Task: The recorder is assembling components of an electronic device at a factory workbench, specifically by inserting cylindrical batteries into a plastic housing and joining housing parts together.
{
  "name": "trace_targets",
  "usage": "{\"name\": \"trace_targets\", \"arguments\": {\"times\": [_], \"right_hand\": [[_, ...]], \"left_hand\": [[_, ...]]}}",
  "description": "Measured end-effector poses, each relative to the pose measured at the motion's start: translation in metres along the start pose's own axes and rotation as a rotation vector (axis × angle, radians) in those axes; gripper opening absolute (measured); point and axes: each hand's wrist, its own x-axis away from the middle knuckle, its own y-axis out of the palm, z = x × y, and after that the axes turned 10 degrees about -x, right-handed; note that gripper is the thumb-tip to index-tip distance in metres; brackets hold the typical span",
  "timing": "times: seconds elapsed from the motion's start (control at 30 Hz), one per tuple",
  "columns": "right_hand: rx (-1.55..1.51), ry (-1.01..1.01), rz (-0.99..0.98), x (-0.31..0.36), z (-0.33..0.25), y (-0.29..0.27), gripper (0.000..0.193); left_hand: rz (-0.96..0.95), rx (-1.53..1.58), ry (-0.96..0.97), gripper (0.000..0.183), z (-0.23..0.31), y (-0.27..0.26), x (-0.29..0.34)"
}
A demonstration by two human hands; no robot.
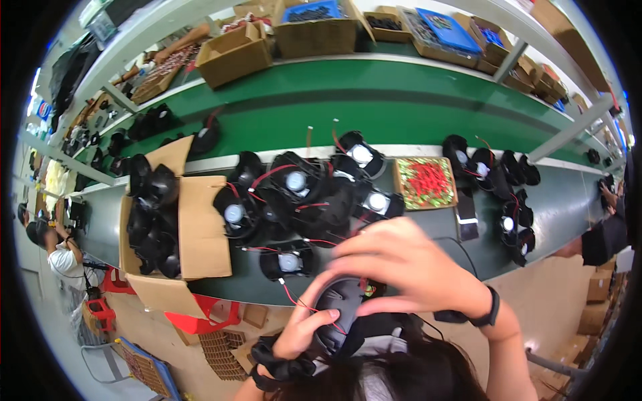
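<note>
Near the front edge of the bench, my left hand is closed around a black curved plastic shell, its thumb pressed on the inner side. Red wires with a white connector run out of the shell past that hand. Over its upper right side is my right hand, slightly blurred, with the thumb apart from the curved fingers and nothing visibly held. Just beyond lie several similar black shells with round silver speakers, among them a black speaker shell and another speaker housing, with red wires trailing.
An open cardboard box full of black shells stands at left. A shallow box of small red and green parts sits beyond my right hand, beside a phone-like dark slab. Behind runs a green conveyor belt. Other people work at both sides.
</note>
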Motion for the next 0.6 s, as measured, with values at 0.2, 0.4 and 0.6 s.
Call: {"name": "trace_targets", "arguments": {"times": [0.2, 0.4, 0.6], "right_hand": [[-0.075, 0.508, 0.401, 0.114, 0.007, 0.095, 0.011], [-0.393, 0.741, -0.264, 0.131, 0.057, 0.29, 0.019], [-1.334, 1.427, 0.357, 0.174, 0.179, 0.425, 0.033]], "left_hand": [[-0.086, -0.087, 0.099, 0.07, 0.01, -0.085, 0.023], [-0.202, -0.095, 0.059, 0.071, 0.024, -0.166, 0.049], [-0.088, 0.01, 0.112, 0.06, 0.001, -0.238, 0.103]]}}
